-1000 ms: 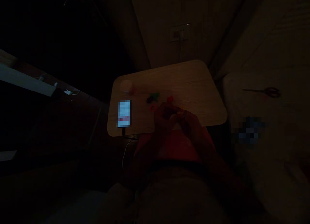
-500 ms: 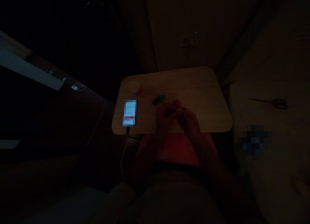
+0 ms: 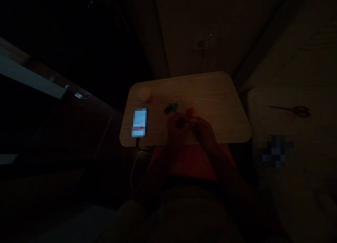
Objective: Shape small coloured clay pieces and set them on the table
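Observation:
In dim light, my left hand (image 3: 177, 128) and my right hand (image 3: 206, 130) meet above the near side of a small wooden table (image 3: 207, 92). Their fingers are closed in a pinch around a small pale-orange piece (image 3: 193, 120), whose kind I cannot make out. Just beyond the fingertips lies a small red lump (image 3: 190, 111). To its left, a green piece (image 3: 173, 105) touches or nearly touches a dark piece (image 3: 167, 110). Something reddish shows at the back edge of my left hand, mostly hidden by it.
A lidded tub (image 3: 144, 94) stands at the table's far left, with a lit phone (image 3: 139, 122) and its cable nearer me. Scissors (image 3: 292, 110) lie on a pale surface to the right. Below the table's near edge is a red surface (image 3: 189, 162).
The whole view has shifted slightly. Both hands stay together around the small piece, with only slight finger movement, and the things on the table keep their places.

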`<state>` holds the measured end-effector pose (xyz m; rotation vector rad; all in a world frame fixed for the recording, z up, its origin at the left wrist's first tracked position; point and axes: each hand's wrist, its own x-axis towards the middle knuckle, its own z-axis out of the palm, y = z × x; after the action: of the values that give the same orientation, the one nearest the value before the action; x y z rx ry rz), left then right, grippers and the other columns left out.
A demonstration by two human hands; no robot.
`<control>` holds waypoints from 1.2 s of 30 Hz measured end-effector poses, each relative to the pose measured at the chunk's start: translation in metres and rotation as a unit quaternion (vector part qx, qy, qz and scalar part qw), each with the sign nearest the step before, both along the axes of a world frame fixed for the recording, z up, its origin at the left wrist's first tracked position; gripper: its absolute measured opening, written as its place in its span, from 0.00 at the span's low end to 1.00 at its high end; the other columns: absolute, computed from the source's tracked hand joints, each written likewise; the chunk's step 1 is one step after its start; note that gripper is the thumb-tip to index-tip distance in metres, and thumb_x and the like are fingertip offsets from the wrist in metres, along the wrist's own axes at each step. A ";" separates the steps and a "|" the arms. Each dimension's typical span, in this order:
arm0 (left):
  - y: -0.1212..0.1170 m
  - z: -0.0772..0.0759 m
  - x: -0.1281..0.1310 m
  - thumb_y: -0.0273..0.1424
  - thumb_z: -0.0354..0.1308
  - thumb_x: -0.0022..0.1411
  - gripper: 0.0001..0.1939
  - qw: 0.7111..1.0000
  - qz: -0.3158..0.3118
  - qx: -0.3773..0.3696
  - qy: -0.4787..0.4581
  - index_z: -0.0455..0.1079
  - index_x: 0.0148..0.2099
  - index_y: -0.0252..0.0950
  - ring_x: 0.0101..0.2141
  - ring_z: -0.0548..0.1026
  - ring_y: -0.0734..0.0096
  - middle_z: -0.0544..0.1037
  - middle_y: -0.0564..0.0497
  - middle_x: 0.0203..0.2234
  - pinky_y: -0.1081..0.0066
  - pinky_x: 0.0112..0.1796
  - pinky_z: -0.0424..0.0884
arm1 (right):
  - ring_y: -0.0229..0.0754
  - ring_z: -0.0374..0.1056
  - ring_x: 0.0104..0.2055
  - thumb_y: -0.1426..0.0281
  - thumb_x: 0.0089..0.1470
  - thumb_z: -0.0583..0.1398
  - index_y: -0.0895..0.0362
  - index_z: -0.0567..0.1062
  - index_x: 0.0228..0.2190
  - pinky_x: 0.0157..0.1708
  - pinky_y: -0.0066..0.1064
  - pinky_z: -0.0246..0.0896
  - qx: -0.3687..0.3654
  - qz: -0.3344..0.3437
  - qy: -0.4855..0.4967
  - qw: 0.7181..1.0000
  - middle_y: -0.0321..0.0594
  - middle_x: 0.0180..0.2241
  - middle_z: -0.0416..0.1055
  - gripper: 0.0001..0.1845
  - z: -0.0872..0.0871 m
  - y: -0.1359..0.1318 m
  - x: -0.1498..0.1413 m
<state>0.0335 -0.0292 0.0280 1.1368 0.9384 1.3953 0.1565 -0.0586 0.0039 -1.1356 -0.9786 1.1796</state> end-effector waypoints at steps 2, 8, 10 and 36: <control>0.000 0.001 -0.003 0.37 0.82 0.45 0.22 1.000 0.006 0.000 0.010 0.72 0.31 0.36 0.32 0.82 0.74 0.82 0.54 0.30 0.74 0.36 0.78 | 0.39 0.54 0.26 0.34 0.54 0.61 0.51 0.68 0.23 0.25 0.31 0.54 0.003 0.002 -0.004 1.000 0.33 0.22 0.59 0.34 -0.002 0.001 0.000; 0.002 -0.001 -0.008 0.37 0.82 0.47 0.21 0.999 -0.007 0.046 0.024 0.73 0.35 0.38 0.33 0.82 0.72 0.82 0.54 0.31 0.71 0.37 0.78 | 0.41 0.57 0.28 0.34 0.51 0.64 0.51 0.69 0.23 0.30 0.33 0.58 -0.001 0.007 -0.020 1.000 0.35 0.24 0.63 0.34 -0.006 0.006 0.003; 0.002 -0.002 -0.009 0.38 0.80 0.50 0.20 0.993 -0.003 0.102 0.057 0.75 0.38 0.39 0.35 0.82 0.70 0.82 0.53 0.33 0.68 0.41 0.78 | 0.43 0.61 0.30 0.30 0.50 0.61 0.51 0.73 0.25 0.30 0.34 0.61 -0.005 0.000 -0.005 1.000 0.36 0.25 0.66 0.35 -0.006 0.006 0.005; -0.003 0.001 -0.017 0.37 0.77 0.57 0.12 0.946 -0.048 0.199 0.252 0.81 0.42 0.42 0.42 0.83 0.59 0.85 0.48 0.37 0.57 0.47 0.80 | 0.41 0.71 0.29 0.59 0.37 0.78 0.55 0.81 0.19 0.34 0.35 0.68 -0.073 0.023 0.015 0.997 0.39 0.23 0.77 0.16 0.049 -0.010 0.034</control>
<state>0.0165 -0.0318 0.0293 1.8811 0.9539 1.2666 0.1908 -0.0688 0.0525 -1.2124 -0.9109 1.3195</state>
